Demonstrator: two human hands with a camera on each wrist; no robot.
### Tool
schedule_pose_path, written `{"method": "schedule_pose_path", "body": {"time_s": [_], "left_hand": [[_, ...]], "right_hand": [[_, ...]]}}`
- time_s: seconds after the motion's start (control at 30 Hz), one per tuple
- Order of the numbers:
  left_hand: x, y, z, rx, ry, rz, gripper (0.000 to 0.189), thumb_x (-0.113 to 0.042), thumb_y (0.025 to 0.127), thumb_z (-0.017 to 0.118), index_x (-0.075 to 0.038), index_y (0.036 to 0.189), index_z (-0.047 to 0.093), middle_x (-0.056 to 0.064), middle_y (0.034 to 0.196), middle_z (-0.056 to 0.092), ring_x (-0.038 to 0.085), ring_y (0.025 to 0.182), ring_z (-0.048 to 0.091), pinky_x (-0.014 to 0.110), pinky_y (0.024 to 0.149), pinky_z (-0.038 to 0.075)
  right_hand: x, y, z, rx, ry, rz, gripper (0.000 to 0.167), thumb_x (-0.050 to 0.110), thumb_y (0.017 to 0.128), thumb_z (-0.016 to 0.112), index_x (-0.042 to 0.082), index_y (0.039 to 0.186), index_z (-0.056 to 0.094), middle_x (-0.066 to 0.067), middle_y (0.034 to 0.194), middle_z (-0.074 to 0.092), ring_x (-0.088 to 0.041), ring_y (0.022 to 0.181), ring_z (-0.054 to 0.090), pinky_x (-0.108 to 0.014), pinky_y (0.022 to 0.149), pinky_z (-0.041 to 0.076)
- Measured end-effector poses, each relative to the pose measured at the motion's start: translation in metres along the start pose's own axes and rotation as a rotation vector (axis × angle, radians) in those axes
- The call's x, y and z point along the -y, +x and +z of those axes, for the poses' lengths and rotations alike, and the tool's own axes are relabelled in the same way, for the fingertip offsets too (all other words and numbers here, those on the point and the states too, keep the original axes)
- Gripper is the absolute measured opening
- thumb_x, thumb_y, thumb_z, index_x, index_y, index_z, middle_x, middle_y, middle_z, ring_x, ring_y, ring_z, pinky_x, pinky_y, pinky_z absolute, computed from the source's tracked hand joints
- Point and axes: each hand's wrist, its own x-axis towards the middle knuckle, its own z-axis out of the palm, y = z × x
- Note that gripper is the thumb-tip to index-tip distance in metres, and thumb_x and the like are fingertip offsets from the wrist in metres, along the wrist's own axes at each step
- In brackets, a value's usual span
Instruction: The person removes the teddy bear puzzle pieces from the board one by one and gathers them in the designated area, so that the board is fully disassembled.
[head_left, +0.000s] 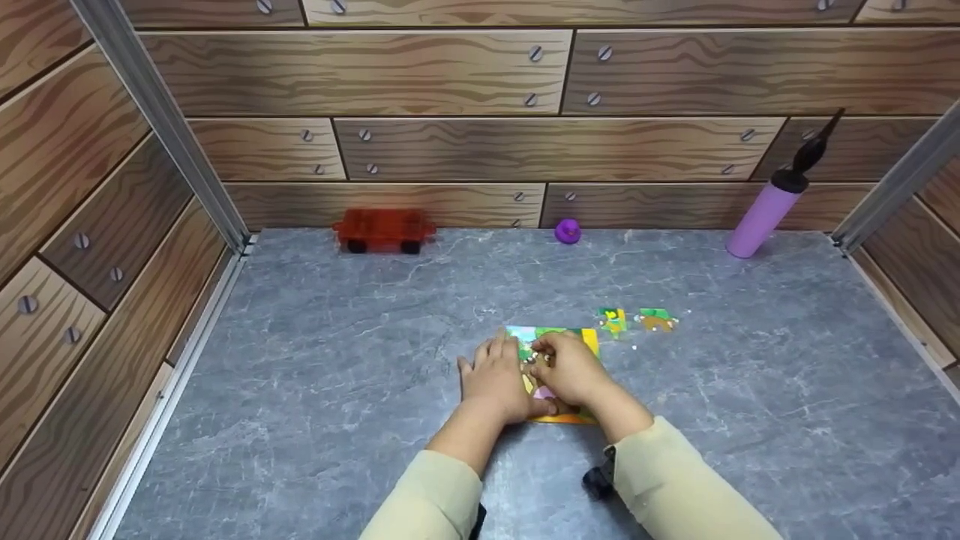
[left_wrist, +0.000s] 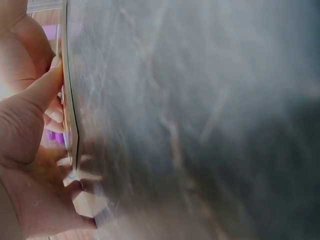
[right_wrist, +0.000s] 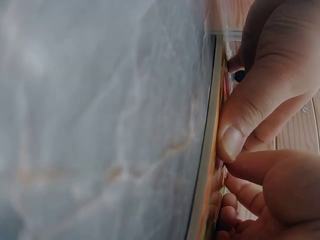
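From the head, a picture puzzle board (head_left: 591,342) is seen lying flat on the grey marbled table (head_left: 337,337), in front of the person and partly covered by both hands. The left hand (head_left: 495,381) rests with spread, mostly straight fingers over the board's left side, a loose, flat touch. The right hand (head_left: 574,369) bends its thumb and index finger down onto the picture; whether a piece is pinched between them I cannot tell. Only this view shows the green-and-yellow piece (head_left: 613,321) and the brown-and-green piece (head_left: 657,321) just beyond the board's far right corner, and, near the back wall (head_left: 450,75), a blurred red toy car (head_left: 384,230), a small purple toy (head_left: 568,231) and a leaning purple pump (head_left: 763,217). The wrist views add what the head misses: the board's pale, thin edge, seen side-on, and, from the right wrist, the right thumb's tip pressing by that edge next to the left thumb. The board sits nearly square to the table, its far edge running left to right; with its left side hidden, its long axis cannot be told. The green-and-yellow piece runs lengthwise away from the person, the brown-and-green one crosswise.
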Motion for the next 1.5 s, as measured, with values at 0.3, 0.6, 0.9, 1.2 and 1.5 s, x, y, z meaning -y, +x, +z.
{"method": "schedule_pose_path", "body": {"time_s": [0.3,0.6,0.9,1.2,1.5], "left_hand": [[0.004,0.005,0.004,-0.011,-0.019,-0.041,0.135,-0.066,0.069,0.092,-0.003,0.167,0.024,0.013,0.174,0.026,0.032,0.158,0.026,0.068,0.124,0.018],[0.004,0.003,0.0,-0.002,-0.011,-0.045,0.129,-0.067,0.07,0.09,-0.005,0.166,0.031,0.012,0.173,0.027,0.033,0.157,0.026,0.067,0.124,0.018],[0.003,0.007,0.006,-0.025,-0.006,-0.027,0.123,-0.06,0.067,0.091,-0.008,0.164,0.037,0.012,0.174,0.026,0.034,0.157,0.028,0.068,0.124,0.017],[0.001,0.003,0.0,-0.008,-0.005,-0.024,0.123,-0.065,0.069,0.091,-0.009,0.164,0.037,0.012,0.174,0.026,0.034,0.157,0.027,0.067,0.124,0.018],[0.004,0.004,0.003,-0.003,-0.018,-0.03,0.125,-0.068,0.069,0.091,-0.009,0.165,0.036,0.012,0.174,0.025,0.035,0.157,0.027,0.068,0.124,0.016]], "right_hand": [[0.002,-0.001,0.004,-0.028,0.052,0.033,0.026,0.008,0.091,0.083,0.002,0.113,0.07,-0.012,0.11,0.062,-0.027,0.099,0.062,-0.048,0.094,0.054],[0.001,0.002,0.013,-0.116,0.103,0.087,0.019,0.0,0.09,0.079,0.003,0.107,0.072,-0.009,0.103,0.068,-0.025,0.093,0.064,-0.047,0.09,0.055],[0.002,0.002,0.019,-0.229,0.154,0.108,0.015,-0.006,0.087,0.075,0.003,0.1,0.076,-0.006,0.093,0.074,-0.023,0.087,0.067,-0.046,0.085,0.057],[-0.002,0.0,0.015,-0.244,0.079,0.032,0.011,0.0,0.09,0.079,-0.002,0.1,0.081,-0.01,0.094,0.07,-0.027,0.089,0.067,-0.047,0.084,0.057],[-0.003,-0.001,0.012,-0.198,0.091,0.032,0.009,0.001,0.093,0.077,0.0,0.102,0.079,-0.012,0.101,0.069,-0.029,0.096,0.067,-0.049,0.091,0.056]]}}
